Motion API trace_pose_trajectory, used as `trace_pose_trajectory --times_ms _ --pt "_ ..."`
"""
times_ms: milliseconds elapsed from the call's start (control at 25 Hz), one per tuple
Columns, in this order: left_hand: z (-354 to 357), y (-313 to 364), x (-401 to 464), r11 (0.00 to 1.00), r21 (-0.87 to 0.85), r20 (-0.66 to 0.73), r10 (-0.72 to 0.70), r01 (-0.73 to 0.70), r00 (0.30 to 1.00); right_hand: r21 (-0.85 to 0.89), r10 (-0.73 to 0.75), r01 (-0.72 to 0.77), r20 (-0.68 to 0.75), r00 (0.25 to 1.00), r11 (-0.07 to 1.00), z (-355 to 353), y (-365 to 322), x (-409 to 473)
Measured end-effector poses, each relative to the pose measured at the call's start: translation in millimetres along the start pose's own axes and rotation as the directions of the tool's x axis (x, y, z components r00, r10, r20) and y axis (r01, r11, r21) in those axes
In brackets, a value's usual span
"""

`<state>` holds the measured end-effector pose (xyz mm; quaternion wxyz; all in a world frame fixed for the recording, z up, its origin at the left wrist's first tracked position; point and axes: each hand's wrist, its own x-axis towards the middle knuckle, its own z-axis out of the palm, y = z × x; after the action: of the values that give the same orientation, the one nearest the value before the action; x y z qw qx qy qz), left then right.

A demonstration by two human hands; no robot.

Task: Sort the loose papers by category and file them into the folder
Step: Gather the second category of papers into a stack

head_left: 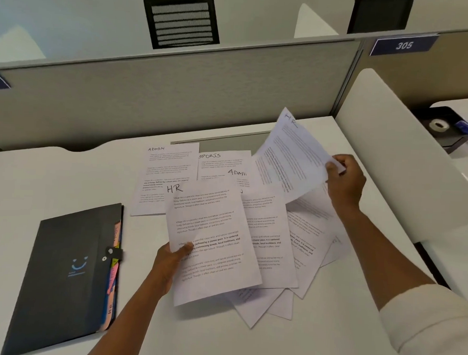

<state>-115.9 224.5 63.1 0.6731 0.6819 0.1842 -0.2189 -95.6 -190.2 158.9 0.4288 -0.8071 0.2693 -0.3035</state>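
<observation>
The loose papers (268, 233) lie fanned across the middle of the white desk (65, 174), unsorted. The left hand (169, 258) pinches a sheet headed "HR" (213, 241); the right hand (345, 180) grips another "HR" sheet (290, 158), raised. Sheets behind read "ADMIN" (168, 168) and "SPORTS" (222, 163). The black folder (68, 271) lies closed at left, so filing looks barely begun. A sign (403, 45) reads "305".

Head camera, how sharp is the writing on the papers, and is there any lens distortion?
Head view: the handwritten HR heading reads clearly, the printed body text is soft, and the raised sheet in the right hand is blurrier; the partition top rail bows, showing wide-angle distortion.
</observation>
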Motion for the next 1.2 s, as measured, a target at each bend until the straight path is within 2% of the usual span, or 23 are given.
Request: trace_pose_trajectory --times_ms 280,440,600,760,840,1000,1080,1200 --pt "-25 6 -15 0.999 -0.002 0.026 0.037 -0.037 0.999 0.152 -0.122 0.14 -0.12 0.985 0.978 -13 -101 -5" --pt "-43 8 -21 0.997 0.059 0.034 0.049 -0.051 0.998 0.226 -0.162 0.196 -0.16 0.974 0.954 -17 -142 -17" --pt "-60 11 -26 0.995 0.081 0.031 0.056 -0.059 0.998 0.32 -0.21 0.234 -0.107 0.972 0.918 -18 -172 -28" --pt "-71 16 -32 0.995 0.081 0.047 0.055 -0.059 0.997 0.389 -0.177 0.122 0.109 0.978 0.913 -5 -178 -43" --pt "-75 21 -36 0.995 0.081 0.049 0.059 -0.063 0.997 0.351 -0.126 0.037 0.232 0.965 0.936 10 -166 -55" --pt "-78 32 -45 0.997 0.064 0.106 0.044 -0.051 0.993 0.099 -0.037 -0.001 0.386 0.922 0.995 40 -139 -97" --pt "-76 35 -52 0.998 0.045 0.142 0.045 -0.052 0.989 -0.013 0.01 -0.005 0.428 0.904 1.0 53 -130 -118" --pt "-72 38 -58 0.999 0.01 0.173 0.045 -0.048 0.984 -0.042 0.042 -0.026 0.429 0.902 0.999 70 -123 -139"
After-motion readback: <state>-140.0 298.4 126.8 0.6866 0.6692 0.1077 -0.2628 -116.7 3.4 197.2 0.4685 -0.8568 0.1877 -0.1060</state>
